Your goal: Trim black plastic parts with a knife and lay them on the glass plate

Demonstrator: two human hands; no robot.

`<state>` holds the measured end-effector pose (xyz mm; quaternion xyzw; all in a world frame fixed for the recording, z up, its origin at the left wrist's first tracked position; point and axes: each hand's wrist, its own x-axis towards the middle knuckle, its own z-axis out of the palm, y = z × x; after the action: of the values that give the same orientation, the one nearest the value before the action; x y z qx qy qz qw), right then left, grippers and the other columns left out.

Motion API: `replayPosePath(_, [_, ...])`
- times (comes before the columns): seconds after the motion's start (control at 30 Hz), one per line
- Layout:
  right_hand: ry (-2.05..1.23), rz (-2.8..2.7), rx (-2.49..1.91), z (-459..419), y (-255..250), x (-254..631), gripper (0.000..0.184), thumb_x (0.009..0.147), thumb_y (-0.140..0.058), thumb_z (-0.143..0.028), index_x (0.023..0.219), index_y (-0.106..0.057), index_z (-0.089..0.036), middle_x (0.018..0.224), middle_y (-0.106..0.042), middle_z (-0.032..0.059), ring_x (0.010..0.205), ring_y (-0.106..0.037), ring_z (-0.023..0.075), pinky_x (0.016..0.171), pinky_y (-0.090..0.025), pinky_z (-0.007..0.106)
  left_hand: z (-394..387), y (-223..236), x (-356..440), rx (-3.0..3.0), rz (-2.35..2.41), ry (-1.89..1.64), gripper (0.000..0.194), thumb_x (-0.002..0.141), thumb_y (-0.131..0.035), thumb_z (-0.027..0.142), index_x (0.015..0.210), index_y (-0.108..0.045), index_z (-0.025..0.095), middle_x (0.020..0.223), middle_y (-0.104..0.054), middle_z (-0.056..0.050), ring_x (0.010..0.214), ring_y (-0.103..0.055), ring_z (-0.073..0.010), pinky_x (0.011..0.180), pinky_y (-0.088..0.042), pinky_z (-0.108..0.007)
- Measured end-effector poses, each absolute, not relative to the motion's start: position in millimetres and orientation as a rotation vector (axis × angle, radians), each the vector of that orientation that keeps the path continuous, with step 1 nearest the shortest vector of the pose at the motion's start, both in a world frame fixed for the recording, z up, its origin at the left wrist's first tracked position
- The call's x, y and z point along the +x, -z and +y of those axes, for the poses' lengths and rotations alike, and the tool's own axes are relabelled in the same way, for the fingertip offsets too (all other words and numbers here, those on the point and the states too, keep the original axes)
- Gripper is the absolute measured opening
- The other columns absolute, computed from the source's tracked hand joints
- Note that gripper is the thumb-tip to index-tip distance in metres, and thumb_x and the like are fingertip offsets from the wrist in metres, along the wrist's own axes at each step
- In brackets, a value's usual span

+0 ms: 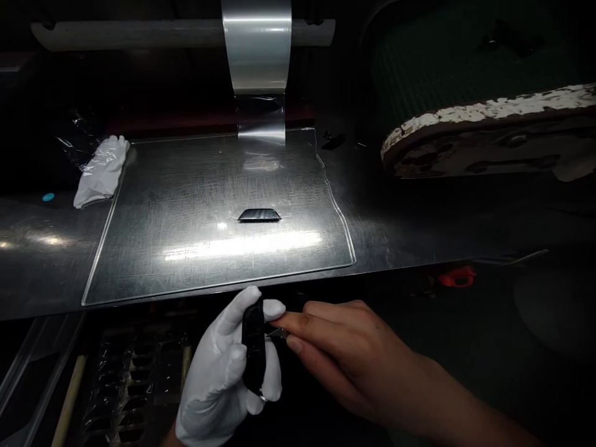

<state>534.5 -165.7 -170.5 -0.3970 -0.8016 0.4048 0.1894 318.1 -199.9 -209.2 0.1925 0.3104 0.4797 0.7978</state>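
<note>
My left hand (216,372), in a white glove, grips a glossy black elongated part (254,347) upright between thumb and fingers. From the right, my bare right hand (339,351) pinches a small pointed metal blade (277,333), its tip close to the part's edge. I cannot tell whether the blade touches the part. Beyond my hands, a similar dark part (259,215) with slanted ends lies on a scratched clear sheet (186,186).
A strip of clear film (258,49) hangs from a pale bar (130,35). A white glove (103,171) lies at left. A tray of dark parts (135,385) sits lower left. At right are a green conveyor-like belt end (465,74) and a red-handled object (457,277).
</note>
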Motion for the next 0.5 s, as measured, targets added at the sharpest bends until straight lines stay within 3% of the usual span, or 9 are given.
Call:
replayPosePath(0.17, [-1.117, -2.297, -1.132, -164.8, 170.8, 532.2, 0.033, 0.109, -0.051, -0.025, 0.141, -0.057, -0.03, 0.095, -0.069, -0.0025, 0.079, -0.063, 0.0127, 0.071, -0.044, 0.028, -197.0, 212.0, 317.4, 0.432, 0.587, -1.014, 0.042, 0.101, -0.064, 0.038, 0.143, -0.06, 0.035, 0.083, -0.076, -0.003, 0.064, -0.071, -0.0094, 0.049, -0.051, -0.006])
replayPosePath(0.37, [-1.084, -2.327, -1.108, -164.0, 172.6, 533.3, 0.034, 0.11, -0.051, -0.028, 0.143, -0.055, -0.031, 0.092, -0.067, -0.0035, 0.074, -0.061, 0.0115, 0.066, -0.042, 0.027, -194.9, 209.6, 318.7, 0.407, 0.63, -1.06, 0.043, 0.097, -0.071, 0.034, 0.139, -0.064, 0.031, 0.132, -0.072, -0.008, 0.058, -0.068, -0.0033, 0.049, -0.052, -0.007])
replayPosePath(0.5, [-1.069, -2.356, -1.104, -164.1, 173.7, 534.6, 0.034, 0.11, -0.049, -0.027, 0.142, -0.056, -0.03, 0.087, -0.066, -0.0041, 0.07, -0.06, 0.0103, 0.064, -0.041, 0.026, -195.0, 212.6, 319.4, 0.381, 0.621, -1.059, 0.043, 0.097, -0.071, 0.031, 0.14, -0.063, 0.03, 0.134, -0.072, -0.008, 0.06, -0.069, -0.0031, 0.049, -0.049, -0.005])
